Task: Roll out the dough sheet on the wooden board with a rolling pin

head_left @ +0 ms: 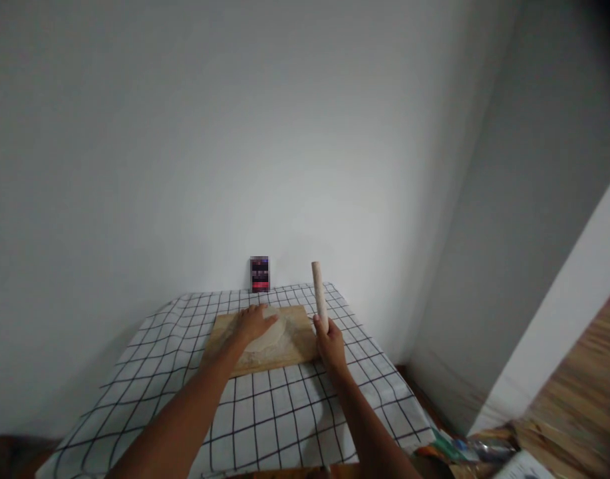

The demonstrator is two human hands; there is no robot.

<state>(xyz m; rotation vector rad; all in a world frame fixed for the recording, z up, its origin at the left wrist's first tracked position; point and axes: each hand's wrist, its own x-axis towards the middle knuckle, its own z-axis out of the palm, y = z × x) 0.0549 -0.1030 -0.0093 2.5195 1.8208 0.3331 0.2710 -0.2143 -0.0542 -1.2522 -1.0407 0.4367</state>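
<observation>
A flat round sheet of dough [268, 338] lies on a floured wooden board [299, 342]. My left hand [255, 322] rests over the upper left part of the dough, its fingers stretched out and the thumb apart. Beside the board's right edge, my right hand [331, 342] is wrapped round the lower end of a rolling pin [319, 296]. The pale wooden pin points up, nearly upright, off the board. Part of the dough is hidden under my left hand.
A white tablecloth with dark checks [269, 412] covers the table. A phone-like dark screen [259, 274], pixelated, leans against the wall [305, 146] at the back. At the lower right are several packages [484, 449], and a wooden floor [584, 379] lies beyond a pale wall edge.
</observation>
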